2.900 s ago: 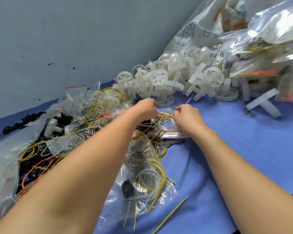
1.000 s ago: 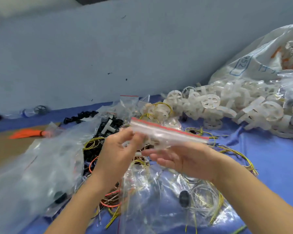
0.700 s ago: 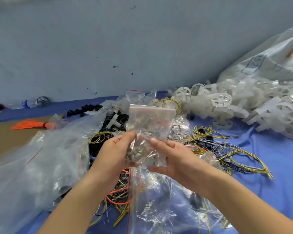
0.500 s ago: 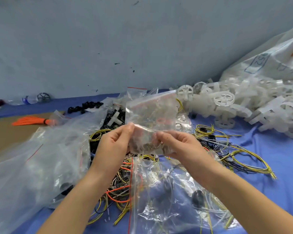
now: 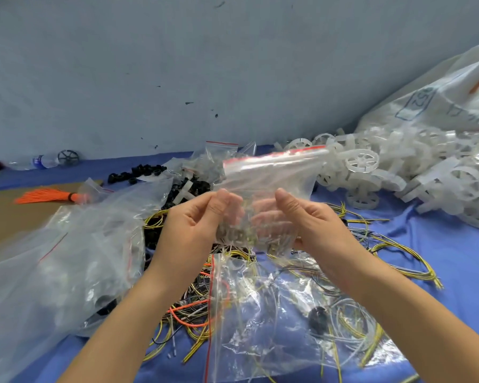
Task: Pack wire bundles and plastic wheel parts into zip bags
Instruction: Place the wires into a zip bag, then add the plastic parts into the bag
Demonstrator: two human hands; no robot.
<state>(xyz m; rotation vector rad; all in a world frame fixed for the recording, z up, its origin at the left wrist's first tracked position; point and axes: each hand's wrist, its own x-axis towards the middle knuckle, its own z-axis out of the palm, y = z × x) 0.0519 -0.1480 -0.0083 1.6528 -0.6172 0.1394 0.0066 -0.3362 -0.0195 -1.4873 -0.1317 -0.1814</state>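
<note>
Above the wires (image 5: 393, 244) on the blue surface (image 5: 454, 272), both hands pinch a small bag (image 5: 268, 194): left hand (image 5: 197, 225) and right hand (image 5: 313, 225) at its lower part, red zip strip upward. The grip sits low; the slippery film could slide free, or small contents spill if the zip is unsealed.

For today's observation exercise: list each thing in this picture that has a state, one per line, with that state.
Zip bag: held up off the table, red strip on top, small parts at the bottom.
Left hand: pinches the bag's lower left.
Right hand: pinches the bag's lower right.
Wheels: piled loose, unpacked.
Wires: loose on the blue cloth.
Flat bag: lying on the wires.
</note>
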